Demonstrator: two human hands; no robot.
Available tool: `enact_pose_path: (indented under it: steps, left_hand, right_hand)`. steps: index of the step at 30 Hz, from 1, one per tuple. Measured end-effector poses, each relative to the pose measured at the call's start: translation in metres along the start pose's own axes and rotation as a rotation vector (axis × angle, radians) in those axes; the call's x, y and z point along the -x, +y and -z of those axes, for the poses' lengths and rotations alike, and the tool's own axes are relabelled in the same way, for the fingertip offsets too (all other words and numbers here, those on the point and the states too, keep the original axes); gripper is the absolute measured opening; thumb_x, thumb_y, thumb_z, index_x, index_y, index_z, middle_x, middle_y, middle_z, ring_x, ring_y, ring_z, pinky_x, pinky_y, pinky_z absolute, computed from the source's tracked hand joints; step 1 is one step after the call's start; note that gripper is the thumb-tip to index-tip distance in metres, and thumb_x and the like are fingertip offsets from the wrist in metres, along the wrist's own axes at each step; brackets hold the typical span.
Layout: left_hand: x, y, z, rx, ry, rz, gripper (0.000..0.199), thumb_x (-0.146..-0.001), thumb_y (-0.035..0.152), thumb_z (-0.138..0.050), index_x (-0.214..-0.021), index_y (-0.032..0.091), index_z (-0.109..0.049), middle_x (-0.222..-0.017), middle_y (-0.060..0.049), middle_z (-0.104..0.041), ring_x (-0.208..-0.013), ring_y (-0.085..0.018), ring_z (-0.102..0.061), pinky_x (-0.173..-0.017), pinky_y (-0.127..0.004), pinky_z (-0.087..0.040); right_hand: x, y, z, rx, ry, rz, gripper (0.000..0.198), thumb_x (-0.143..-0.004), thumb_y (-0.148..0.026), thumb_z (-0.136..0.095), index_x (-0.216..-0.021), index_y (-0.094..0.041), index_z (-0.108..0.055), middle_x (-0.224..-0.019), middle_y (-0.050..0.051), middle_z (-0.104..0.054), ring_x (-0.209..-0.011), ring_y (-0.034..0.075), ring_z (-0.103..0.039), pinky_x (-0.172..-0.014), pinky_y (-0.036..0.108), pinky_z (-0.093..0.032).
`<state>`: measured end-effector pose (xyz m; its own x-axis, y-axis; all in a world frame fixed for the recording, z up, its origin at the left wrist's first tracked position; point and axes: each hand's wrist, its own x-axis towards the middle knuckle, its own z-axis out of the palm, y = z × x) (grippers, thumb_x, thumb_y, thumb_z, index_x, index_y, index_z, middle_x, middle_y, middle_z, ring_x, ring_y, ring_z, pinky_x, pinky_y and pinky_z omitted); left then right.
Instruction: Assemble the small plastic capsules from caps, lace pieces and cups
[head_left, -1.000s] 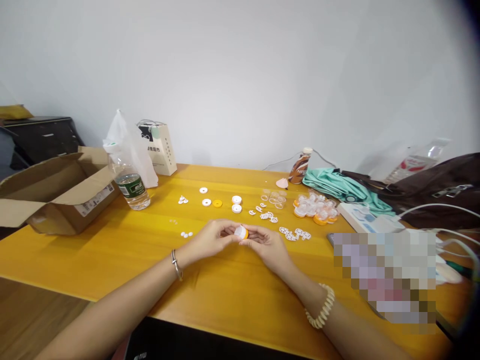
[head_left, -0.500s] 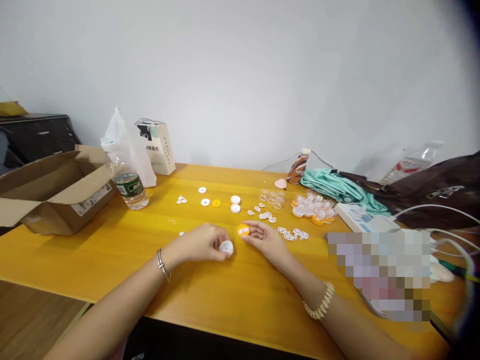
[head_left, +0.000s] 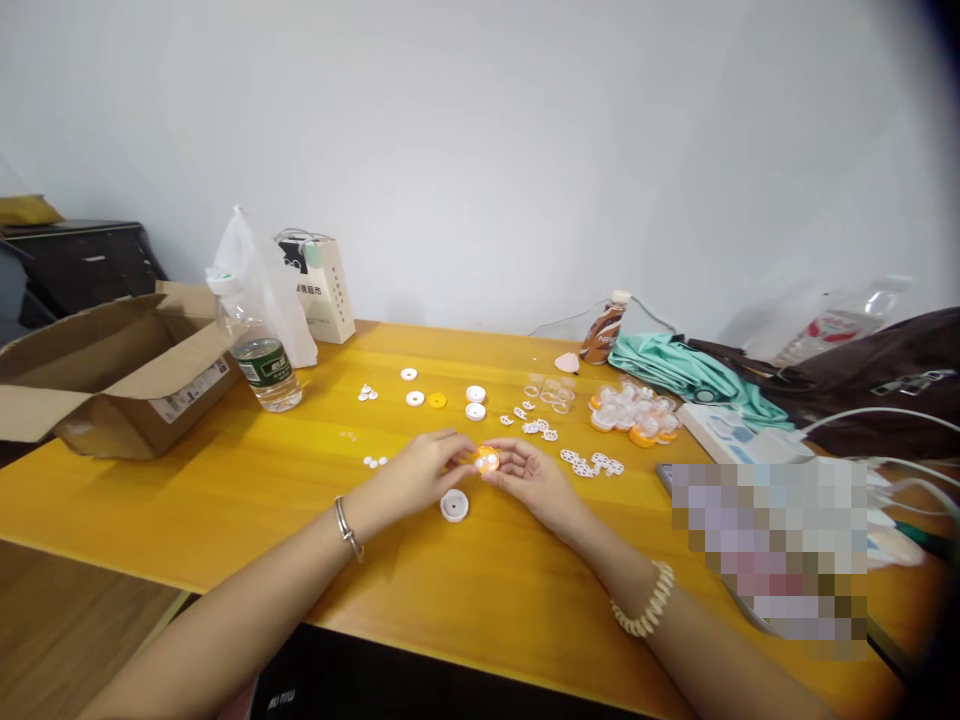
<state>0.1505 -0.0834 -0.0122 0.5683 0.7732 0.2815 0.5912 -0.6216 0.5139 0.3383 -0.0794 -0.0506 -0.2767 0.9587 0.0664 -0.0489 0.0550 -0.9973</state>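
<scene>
Between the fingers of my right hand (head_left: 531,478) is a small round orange case (head_left: 488,459) with white round parts inside. My left hand (head_left: 424,475) meets the case from the other side, thumb and fingertips pinched at its left rim. On the table just below the left hand lies a white round cap (head_left: 454,506) with a dark centre hole. Several tiny white pieces (head_left: 375,462) sit left of that hand. White perforated discs (head_left: 589,464) lie to the right of my right hand, and more white cut-out pieces (head_left: 536,427) are behind it.
White rings (head_left: 414,398), a yellow ring (head_left: 436,400) and white caps (head_left: 475,410) lie farther back. Clear cups (head_left: 560,395) and a cluster of orange-based clear-topped pieces (head_left: 636,412) stand right. A cardboard box (head_left: 180,395) and water bottle (head_left: 264,360) are left; a power strip (head_left: 724,432) is right.
My left hand has let go of the white cap, which now rests on the table, and has moved right to the orange case. My right hand still holds the case.
</scene>
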Motion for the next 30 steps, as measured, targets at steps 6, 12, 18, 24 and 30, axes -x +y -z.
enact_pose_path:
  steps: [6,12,18,24,30]
  left_hand:
    - [-0.007,-0.003,-0.013,0.181,0.035,0.068,0.017,-0.080,0.029,-0.052,-0.085,0.016,-0.061,-0.081,-0.003,-0.065,-0.073,-0.012,-0.059,-0.068,-0.022,-0.045]
    - [-0.006,0.000,-0.015,0.131,0.059,0.114,0.017,-0.077,0.029,-0.053,-0.077,0.014,-0.062,-0.073,-0.003,-0.065,-0.063,-0.011,-0.059,-0.061,-0.021,-0.044]
    - [-0.003,0.006,-0.017,0.010,0.117,0.060,0.010,-0.075,0.022,-0.054,-0.077,0.014,-0.061,-0.075,-0.004,-0.064,-0.068,-0.013,-0.058,-0.064,-0.023,-0.046]
    - [-0.001,0.004,-0.016,0.033,0.112,-0.019,0.013,-0.078,0.022,-0.051,-0.081,0.015,-0.062,-0.078,-0.004,-0.063,-0.070,-0.012,-0.058,-0.068,-0.023,-0.047]
    - [0.001,0.004,-0.012,0.062,0.115,-0.085,0.019,-0.082,0.024,-0.048,-0.088,0.016,-0.063,-0.083,-0.005,-0.063,-0.072,-0.011,-0.057,-0.068,-0.023,-0.047]
  right_hand:
    - [0.003,0.002,-0.005,0.010,-0.018,0.045,0.034,-0.058,-0.026,-0.072,-0.089,-0.020,-0.058,-0.080,0.001,-0.065,-0.076,0.013,-0.061,-0.078,0.030,-0.047]
    - [0.005,-0.001,-0.009,0.025,0.012,0.063,0.033,-0.058,-0.025,-0.072,-0.088,-0.020,-0.059,-0.081,0.001,-0.065,-0.076,0.014,-0.061,-0.077,0.031,-0.049]
    - [0.004,-0.001,-0.006,-0.006,0.002,0.044,0.032,-0.059,-0.022,-0.071,-0.089,-0.019,-0.060,-0.081,0.002,-0.066,-0.078,0.014,-0.062,-0.079,0.031,-0.047]
    - [0.002,-0.001,-0.003,-0.053,0.000,0.035,0.033,-0.057,-0.021,-0.072,-0.089,-0.019,-0.061,-0.078,0.001,-0.066,-0.075,0.014,-0.062,-0.078,0.030,-0.048]
    - [0.004,-0.006,-0.002,-0.076,0.003,0.024,0.032,-0.058,-0.021,-0.072,-0.089,-0.020,-0.062,-0.076,0.000,-0.066,-0.073,0.012,-0.061,-0.077,0.029,-0.048]
